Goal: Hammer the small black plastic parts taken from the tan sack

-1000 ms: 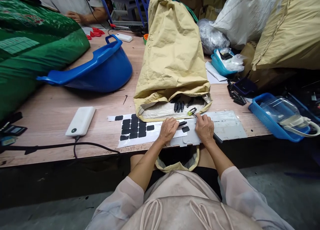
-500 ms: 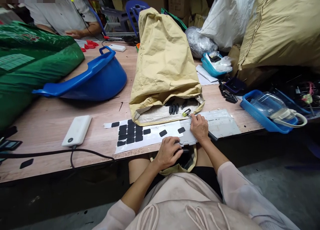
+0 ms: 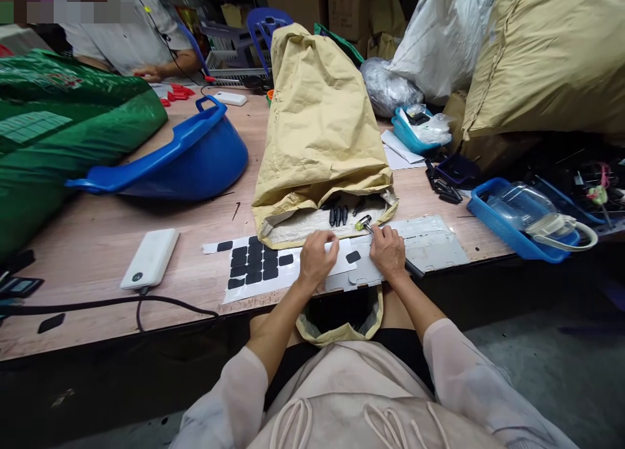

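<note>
My right hand (image 3: 388, 251) is wrapped round a small hammer (image 3: 415, 269), its yellow and silver head pointing toward the sack and its black handle sticking out behind. Beneath that hand lies a grey board (image 3: 434, 244). My left hand (image 3: 316, 260) is over the white sheet (image 3: 288, 280) with its fingers curled together; anything in them is hidden. Black rounded squares (image 3: 254, 271) cover the sheet's left part, and one black square (image 3: 353, 257) sits between my hands. Several black cylindrical parts (image 3: 338, 216) rest in the mouth of the tan sack (image 3: 322, 123).
A blue basin (image 3: 195, 156) and a white power bank (image 3: 150, 258) with a cable are on the left. To the right stands a blue tray (image 3: 517, 237) with a clear container. Below the table edge, an open bag (image 3: 336, 335) is at my lap. Across the table sits a person (image 3: 131, 39).
My left hand has risen from the bag at my lap and moved forward over the white sheet, covering one black square. My right hand stays in place with the hammer.
</note>
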`<state>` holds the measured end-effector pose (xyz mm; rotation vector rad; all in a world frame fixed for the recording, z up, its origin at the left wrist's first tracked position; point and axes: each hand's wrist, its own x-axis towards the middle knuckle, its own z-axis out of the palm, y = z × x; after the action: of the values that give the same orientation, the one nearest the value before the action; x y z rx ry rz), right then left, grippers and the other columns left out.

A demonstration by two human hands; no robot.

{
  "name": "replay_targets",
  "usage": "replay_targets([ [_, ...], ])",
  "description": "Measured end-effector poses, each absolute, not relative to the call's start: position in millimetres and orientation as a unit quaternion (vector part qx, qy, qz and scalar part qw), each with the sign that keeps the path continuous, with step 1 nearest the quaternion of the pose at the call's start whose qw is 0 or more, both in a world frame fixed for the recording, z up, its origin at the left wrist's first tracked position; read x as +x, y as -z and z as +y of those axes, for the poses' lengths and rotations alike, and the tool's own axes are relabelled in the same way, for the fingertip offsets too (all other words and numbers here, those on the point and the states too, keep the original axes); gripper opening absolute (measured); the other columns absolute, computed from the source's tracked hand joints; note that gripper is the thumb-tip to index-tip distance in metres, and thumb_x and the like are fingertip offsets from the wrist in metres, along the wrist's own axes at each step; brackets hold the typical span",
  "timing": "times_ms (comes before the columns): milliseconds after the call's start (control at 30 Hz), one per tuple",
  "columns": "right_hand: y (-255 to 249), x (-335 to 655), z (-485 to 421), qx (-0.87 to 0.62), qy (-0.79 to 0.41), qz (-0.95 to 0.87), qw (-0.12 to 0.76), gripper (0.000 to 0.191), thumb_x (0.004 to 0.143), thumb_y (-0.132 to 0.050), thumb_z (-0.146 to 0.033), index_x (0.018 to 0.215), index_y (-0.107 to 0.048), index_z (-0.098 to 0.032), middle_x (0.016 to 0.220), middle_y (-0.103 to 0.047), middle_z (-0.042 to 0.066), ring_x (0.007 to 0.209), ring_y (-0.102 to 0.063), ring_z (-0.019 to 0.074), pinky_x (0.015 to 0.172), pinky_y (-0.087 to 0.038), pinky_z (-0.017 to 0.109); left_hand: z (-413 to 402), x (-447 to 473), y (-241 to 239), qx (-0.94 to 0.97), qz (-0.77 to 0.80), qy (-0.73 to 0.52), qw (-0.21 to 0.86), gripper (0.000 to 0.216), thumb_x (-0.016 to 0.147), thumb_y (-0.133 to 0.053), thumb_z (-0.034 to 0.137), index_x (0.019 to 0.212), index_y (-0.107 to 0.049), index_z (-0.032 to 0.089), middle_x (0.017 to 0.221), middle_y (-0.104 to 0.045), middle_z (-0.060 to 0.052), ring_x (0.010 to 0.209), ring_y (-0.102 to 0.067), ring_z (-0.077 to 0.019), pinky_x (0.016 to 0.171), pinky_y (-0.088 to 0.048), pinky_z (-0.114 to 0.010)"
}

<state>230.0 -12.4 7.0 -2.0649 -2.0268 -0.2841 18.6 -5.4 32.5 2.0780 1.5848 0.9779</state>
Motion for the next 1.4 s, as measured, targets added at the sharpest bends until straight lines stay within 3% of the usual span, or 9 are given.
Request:
replay_targets([
  [133, -8, 229, -12, -0.708, 0.094, -0.690, 0.115, 0.037, 0.101, -0.048, -0.023, 0.135, -0.063, -0.020, 0.103, -0.060, 0.011, 0.097, -0.046, 0.0261, 0.077, -0.030, 0.034, 61, 26, -40, 0.662, 0.675, -0.262, 0.194, 0.013, 0.090, -0.062, 0.027, 0.096, -0.070, 0.020, 0.096, -0.071, -0.009, 0.094, -0.066, -0.0265, 0.079, -0.050, -0.035],
  [300, -8, 229, -13, -0.707, 0.088, -0.691, 0.118, 0.037, 0.100, -0.049, -0.021, 0.134, -0.064, -0.019, 0.105, -0.060, 0.011, 0.097, -0.046, 0.0261, 0.078, -0.031, 0.034, 84, 29, -35, 0.645, 0.711, -0.176, 0.217, 0.012, 0.083, -0.068, 0.030, 0.086, -0.071, 0.019, 0.104, -0.073, -0.014, 0.095, -0.067, -0.0319, 0.076, -0.047, -0.038],
  [433, -8, 229, -13, -0.706, 0.087, -0.691, 0.124, 0.036, 0.100, -0.049, -0.022, 0.133, -0.064, -0.019, 0.104, -0.060, 0.012, 0.096, -0.046, 0.0263, 0.078, -0.031, 0.035, 68, 15, -30, 0.662, 0.688, -0.236, 0.181, 0.008, 0.083, -0.069, 0.026, 0.088, -0.069, 0.020, 0.098, -0.073, -0.012, 0.095, -0.064, -0.0313, 0.078, -0.047, -0.039],
  [567, -9, 229, -13, -0.706, 0.087, -0.692, 0.122, 0.036, 0.100, -0.049, -0.023, 0.132, -0.065, -0.018, 0.104, -0.060, 0.012, 0.097, -0.046, 0.0266, 0.078, -0.032, 0.035, 32, 7, -23, 0.737, 0.569, -0.314, 0.187, 0.009, 0.088, -0.069, 0.026, 0.096, -0.069, 0.023, 0.097, -0.074, -0.006, 0.096, -0.061, -0.0267, 0.086, -0.048, -0.040],
  [700, -9, 228, -13, -0.709, 0.082, -0.690, 0.118, 0.037, 0.101, -0.048, -0.023, 0.134, -0.064, -0.019, 0.104, -0.061, 0.012, 0.096, -0.047, 0.0261, 0.078, -0.032, 0.035, 1, 12, -9, 0.797, 0.477, -0.283, 0.239, 0.011, 0.089, -0.072, 0.026, 0.099, -0.071, 0.023, 0.094, -0.073, -0.004, 0.093, -0.060, -0.0243, 0.088, -0.047, -0.039],
  [900, -9, 233, -10, -0.701, 0.075, -0.696, 0.133, 0.038, 0.102, -0.045, -0.020, 0.134, -0.066, -0.019, 0.102, -0.062, 0.011, 0.094, -0.048, 0.0246, 0.077, -0.032, 0.033, -2, 15, 4, 0.786, 0.486, -0.285, 0.254, 0.012, 0.088, -0.074, 0.026, 0.099, -0.074, 0.023, 0.095, -0.072, -0.004, 0.095, -0.061, -0.0242, 0.091, -0.046, -0.040],
  [1033, -19, 235, -16, -0.691, 0.048, -0.699, 0.180, 0.039, 0.102, -0.044, -0.018, 0.135, -0.067, -0.020, 0.100, -0.064, 0.010, 0.094, -0.054, 0.0242, 0.080, -0.040, 0.032, 1, 15, 3, 0.776, 0.497, -0.285, 0.264, 0.012, 0.086, -0.076, 0.023, 0.098, -0.074, 0.023, 0.093, -0.071, -0.003, 0.094, -0.061, -0.0237, 0.091, -0.047, -0.039],
  [1200, -37, 226, -48, -0.618, -0.050, -0.724, 0.303, 0.043, 0.108, -0.037, -0.026, 0.144, -0.061, -0.020, 0.117, -0.069, 0.012, 0.109, -0.064, 0.0223, 0.095, -0.051, 0.032, 1, 17, 2, 0.770, 0.505, -0.286, 0.265, 0.012, 0.086, -0.076, 0.025, 0.098, -0.075, 0.023, 0.092, -0.071, -0.004, 0.095, -0.062, -0.0243, 0.091, -0.047, -0.040],
  [1400, -39, 215, -76, -0.600, -0.101, -0.726, 0.321, 0.042, 0.107, -0.040, -0.025, 0.143, -0.063, -0.023, 0.114, -0.072, 0.009, 0.104, -0.068, 0.0202, 0.095, -0.055, 0.032, 1, 19, 2, 0.766, 0.508, -0.289, 0.268, 0.011, 0.086, -0.077, 0.025, 0.097, -0.075, 0.024, 0.094, -0.071, -0.003, 0.095, -0.061, -0.0240, 0.090, -0.047, -0.040],
])
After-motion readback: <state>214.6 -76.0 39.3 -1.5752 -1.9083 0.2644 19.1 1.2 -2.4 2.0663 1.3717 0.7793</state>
